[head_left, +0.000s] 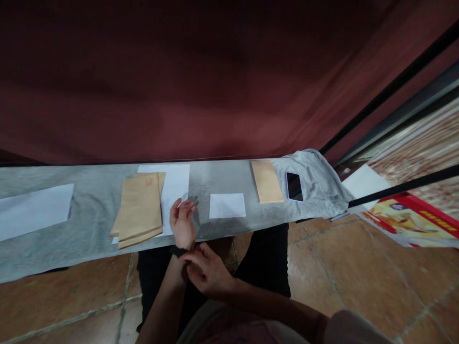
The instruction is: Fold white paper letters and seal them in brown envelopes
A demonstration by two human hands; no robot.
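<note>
My left hand point(182, 222) is raised over the near edge of a grey cloth-covered bench point(93, 210), fingers loosely curled, holding nothing. My right hand point(205, 270) reaches across and its fingers pinch at my left wrist, on a dark band there. A stack of brown envelopes point(139, 206) lies just left of my left hand, partly on a white sheet point(174, 186). A small folded white paper point(227, 206) lies just right of the hand.
A single brown envelope point(267, 181) and a black phone point(294, 186) lie farther right on the cloth. Another white sheet point(34, 210) is at the far left. A dark red curtain hangs behind. A colourful poster point(412, 222) lies on the tiled floor at right.
</note>
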